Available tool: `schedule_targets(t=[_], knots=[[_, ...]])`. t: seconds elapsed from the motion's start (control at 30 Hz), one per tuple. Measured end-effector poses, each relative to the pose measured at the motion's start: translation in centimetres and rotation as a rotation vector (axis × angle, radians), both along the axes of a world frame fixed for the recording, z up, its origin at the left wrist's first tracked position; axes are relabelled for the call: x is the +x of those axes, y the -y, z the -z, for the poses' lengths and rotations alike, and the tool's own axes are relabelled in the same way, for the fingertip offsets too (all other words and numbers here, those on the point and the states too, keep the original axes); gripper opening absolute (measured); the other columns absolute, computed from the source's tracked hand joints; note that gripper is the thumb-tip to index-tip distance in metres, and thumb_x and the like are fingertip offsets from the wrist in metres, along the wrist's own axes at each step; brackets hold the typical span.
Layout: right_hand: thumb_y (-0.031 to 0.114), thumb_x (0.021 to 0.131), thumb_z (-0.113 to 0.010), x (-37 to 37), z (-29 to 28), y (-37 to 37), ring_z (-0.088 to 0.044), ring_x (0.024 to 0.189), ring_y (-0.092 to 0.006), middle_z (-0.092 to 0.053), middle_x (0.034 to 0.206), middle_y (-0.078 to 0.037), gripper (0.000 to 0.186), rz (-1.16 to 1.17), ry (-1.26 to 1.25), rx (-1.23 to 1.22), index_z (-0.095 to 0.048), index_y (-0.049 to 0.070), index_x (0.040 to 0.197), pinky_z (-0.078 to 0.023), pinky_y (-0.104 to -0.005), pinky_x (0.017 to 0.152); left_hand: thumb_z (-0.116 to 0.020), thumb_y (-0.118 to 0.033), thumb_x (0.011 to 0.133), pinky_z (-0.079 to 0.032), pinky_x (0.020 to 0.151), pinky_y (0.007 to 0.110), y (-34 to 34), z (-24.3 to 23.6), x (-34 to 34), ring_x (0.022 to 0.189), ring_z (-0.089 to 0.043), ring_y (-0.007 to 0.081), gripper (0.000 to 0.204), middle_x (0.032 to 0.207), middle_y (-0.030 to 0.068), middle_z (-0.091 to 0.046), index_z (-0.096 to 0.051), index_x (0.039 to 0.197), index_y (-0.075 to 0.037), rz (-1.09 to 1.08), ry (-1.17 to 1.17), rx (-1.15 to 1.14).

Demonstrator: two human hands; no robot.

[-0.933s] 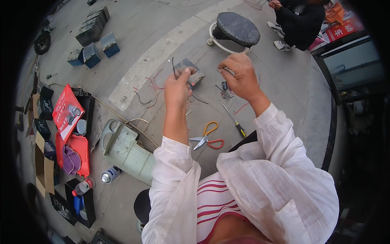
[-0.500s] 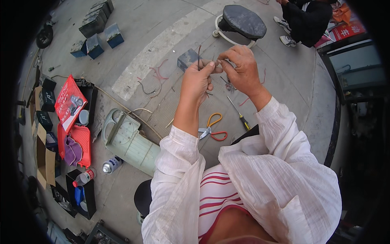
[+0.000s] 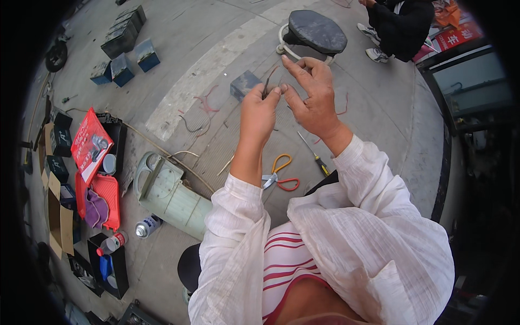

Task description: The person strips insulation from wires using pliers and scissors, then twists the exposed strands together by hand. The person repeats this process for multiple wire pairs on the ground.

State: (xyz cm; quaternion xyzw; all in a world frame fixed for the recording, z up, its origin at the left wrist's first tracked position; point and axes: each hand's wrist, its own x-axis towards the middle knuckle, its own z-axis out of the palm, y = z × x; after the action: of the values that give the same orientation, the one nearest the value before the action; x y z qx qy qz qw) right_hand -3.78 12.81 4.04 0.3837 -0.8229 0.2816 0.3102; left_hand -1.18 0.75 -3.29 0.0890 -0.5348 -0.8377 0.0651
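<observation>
My left hand [image 3: 257,115] is closed, its thumb and fingers pinching a thin dark wire [image 3: 268,79] that sticks up above them. Just to its right, my right hand [image 3: 315,104] has thumb and index finger spread apart, the thumb tip close to the left thumb; I see nothing held in it. Beyond the left hand sits a grey box-shaped block [image 3: 243,84] on the ground. Below the hands lie scissors [image 3: 284,183] with one yellow and one red handle, and a screwdriver [image 3: 323,167] with a black and yellow handle. Red wire scraps [image 3: 206,102] lie farther left.
A round black stool [image 3: 317,31] stands ahead, with a crouching person [image 3: 401,30] beyond it. On the left are a pale green plastic housing [image 3: 173,189], a spray can [image 3: 147,226], an open red case [image 3: 106,197] and several battery-like blocks [image 3: 123,32]. A glazed door frame [image 3: 468,89] borders the right.
My right hand has loosened from a pinch by the left fingers and opened, index finger raised. The left hand keeps its pinch on the wire. The whole view has shifted slightly.
</observation>
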Motion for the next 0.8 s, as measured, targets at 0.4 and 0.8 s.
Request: schedule_targets(t=[0.4, 0.8], knots=[[0.004, 0.074, -0.072, 0.3, 0.9, 0.1, -0.053, 0.089, -0.0267, -0.061, 0.095, -0.011, 0.033, 0.019, 0.009, 0.037, -0.070, 0.007, 0.107, -0.041, -0.0366, 0.080, -0.061, -0.013, 0.090, -0.039, 0.059, 0.025, -0.2, 0.1, 0.0, 0.067, -0.047, 0.0075, 0.015, 0.075, 0.0005, -0.059, -0.063, 0.087, 0.001, -0.066, -0.025, 0.006], [0.005, 0.073, -0.070, -0.7, 0.8, -0.2, -0.053, 0.079, -0.0277, -0.060, 0.083, -0.007, 0.010, 0.069, 0.061, -0.047, -0.064, 0.007, 0.081, -0.042, -0.0385, 0.070, -0.061, -0.019, 0.090, -0.041, 0.059, 0.034, -1.1, 0.5, 0.0, 0.062, -0.051, 0.0160, 0.021, 0.068, 0.0108, -0.059, -0.061, 0.086, 0.002, -0.038, -0.029, -0.269]])
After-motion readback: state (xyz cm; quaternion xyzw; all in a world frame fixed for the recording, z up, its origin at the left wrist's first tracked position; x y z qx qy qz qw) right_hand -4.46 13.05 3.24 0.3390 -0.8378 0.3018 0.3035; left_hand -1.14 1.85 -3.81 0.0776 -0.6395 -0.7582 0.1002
